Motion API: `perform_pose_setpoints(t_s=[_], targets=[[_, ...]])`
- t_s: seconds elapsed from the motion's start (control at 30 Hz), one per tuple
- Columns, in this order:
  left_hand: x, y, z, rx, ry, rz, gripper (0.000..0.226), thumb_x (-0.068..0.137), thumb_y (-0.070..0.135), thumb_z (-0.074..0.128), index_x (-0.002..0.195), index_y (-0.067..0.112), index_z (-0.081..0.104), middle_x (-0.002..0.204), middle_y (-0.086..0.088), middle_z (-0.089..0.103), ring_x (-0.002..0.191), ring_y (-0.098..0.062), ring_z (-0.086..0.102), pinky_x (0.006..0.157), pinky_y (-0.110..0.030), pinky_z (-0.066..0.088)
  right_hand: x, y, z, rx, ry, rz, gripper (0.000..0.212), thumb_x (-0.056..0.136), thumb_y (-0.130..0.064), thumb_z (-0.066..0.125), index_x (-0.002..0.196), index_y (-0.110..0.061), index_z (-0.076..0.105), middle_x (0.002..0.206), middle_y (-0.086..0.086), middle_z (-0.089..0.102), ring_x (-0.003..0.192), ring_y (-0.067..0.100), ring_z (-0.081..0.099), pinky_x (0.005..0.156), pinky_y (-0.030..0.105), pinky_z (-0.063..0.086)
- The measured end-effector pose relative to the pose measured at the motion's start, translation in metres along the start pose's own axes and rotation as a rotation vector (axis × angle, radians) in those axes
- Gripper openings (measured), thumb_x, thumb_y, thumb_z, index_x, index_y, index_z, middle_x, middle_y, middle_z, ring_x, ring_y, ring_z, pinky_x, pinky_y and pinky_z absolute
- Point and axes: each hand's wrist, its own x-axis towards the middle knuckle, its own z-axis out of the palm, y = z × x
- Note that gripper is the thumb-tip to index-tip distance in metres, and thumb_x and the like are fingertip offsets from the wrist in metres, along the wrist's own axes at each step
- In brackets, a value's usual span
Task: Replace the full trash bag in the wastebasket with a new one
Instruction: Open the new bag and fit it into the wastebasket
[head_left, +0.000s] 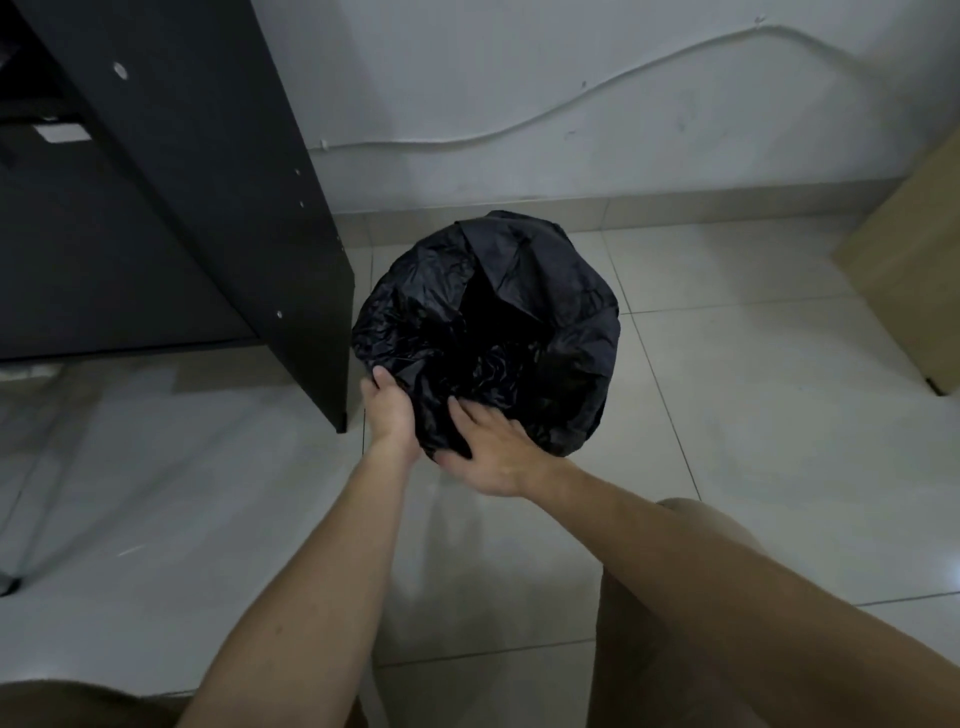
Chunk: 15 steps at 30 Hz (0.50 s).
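Grey tiles made the floor, and one wastebasket stood on it, fully covered by one black trash bag whose plastic was folded over the rim and hung down the sides. No brand, label or writing could be read on anything. Left of the wastebasket, touching or almost touching it, stood one black furniture panel with small screw heads. Behind the wastebasket, one thin white cable ran along the wall. Far right of it was one light wooden cabinet. At the near side of the wastebasket were two bare hands. The left hand was closed on the bag's edge, thumb on top. The right hand lay just beside it, fingers spread, pressing flat on the plastic.
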Motion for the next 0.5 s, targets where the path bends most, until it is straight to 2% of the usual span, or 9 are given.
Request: perform_pose_setpoints(t_s=[0.1,0.17,0.23,0.3,0.37,0.4,0.47,0.5], targets=[[0.005,-0.002,-0.004,0.018,-0.014,0.005,0.054,0.108,0.044,0.027,0.159,0.026,0.02,0.16,-0.007,0.032,0.143,-0.031,0.037,0.115,-0.049,0.033,0.021,0.008,-0.008,-0.006,0.101,0.036,0.08,0.093,-0.063,0.019,0.159,-0.02,0.007,0.167,0.0,0.006,0.152,0.019,0.003,0.12,0.045,0.01],[0.009,-0.008,-0.006,-0.001,-0.031,-0.005,0.055,0.107,0.046,0.029,0.158,0.028,0.021,0.16,-0.006,0.032,0.144,-0.03,0.035,0.116,-0.048,0.033,0.038,0.016,-0.003,-0.08,0.003,0.106,0.073,0.098,-0.061,0.012,0.16,-0.022,0.003,0.167,-0.001,-0.004,0.153,0.019,-0.006,0.121,0.046,0.004],[0.011,-0.014,-0.009,-0.021,-0.051,0.0,0.052,0.107,0.047,0.032,0.156,0.03,0.026,0.158,-0.004,0.037,0.141,-0.027,0.039,0.112,-0.044,0.037,0.055,0.023,0.006,-0.093,-0.167,0.228,0.074,0.098,-0.064,0.008,0.16,-0.024,-0.001,0.167,-0.001,-0.012,0.152,0.021,-0.012,0.121,0.05,-0.001],[0.01,-0.019,-0.011,-0.039,-0.065,0.004,0.051,0.106,0.046,0.034,0.155,0.032,0.028,0.155,-0.001,0.039,0.139,-0.024,0.041,0.107,-0.039,0.04,0.066,0.028,0.013,-0.047,-0.295,0.337,0.075,0.098,-0.066,0.007,0.16,-0.025,-0.001,0.167,0.0,-0.009,0.153,0.024,-0.011,0.121,0.054,0.0],[0.01,-0.02,-0.012,-0.026,-0.098,0.03,0.051,0.106,0.046,0.035,0.155,0.033,0.028,0.154,0.001,0.041,0.138,-0.022,0.042,0.105,-0.036,0.041,0.07,0.03,0.015,-0.044,-0.325,0.358,0.073,0.099,-0.063,0.008,0.16,-0.022,0.008,0.167,0.004,0.003,0.153,0.028,0.0,0.12,0.055,0.007],[0.01,-0.02,-0.012,-0.022,-0.119,0.048,0.051,0.106,0.045,0.035,0.155,0.033,0.028,0.152,0.002,0.042,0.136,-0.021,0.044,0.104,-0.035,0.041,0.07,0.029,0.012,-0.051,-0.28,0.341,0.071,0.1,-0.059,0.011,0.158,-0.019,0.021,0.164,0.007,0.017,0.151,0.031,0.014,0.118,0.055,0.015],[0.01,-0.016,-0.009,-0.003,-0.159,0.097,0.047,0.106,0.042,0.035,0.152,0.031,0.033,0.143,0.004,0.048,0.128,-0.018,0.049,0.099,-0.032,0.044,0.063,0.024,0.003,-0.17,-0.05,0.257,0.062,0.101,-0.052,0.021,0.137,-0.013,0.054,0.142,0.014,0.051,0.131,0.035,0.047,0.106,0.05,0.035],[0.01,-0.013,-0.007,0.018,-0.169,0.12,0.045,0.107,0.041,0.034,0.151,0.03,0.036,0.139,0.005,0.049,0.125,-0.017,0.05,0.096,-0.031,0.044,0.06,0.024,-0.001,-0.289,0.083,0.2,0.058,0.1,-0.051,0.026,0.128,-0.013,0.06,0.132,0.014,0.057,0.123,0.035,0.053,0.101,0.048,0.039]])
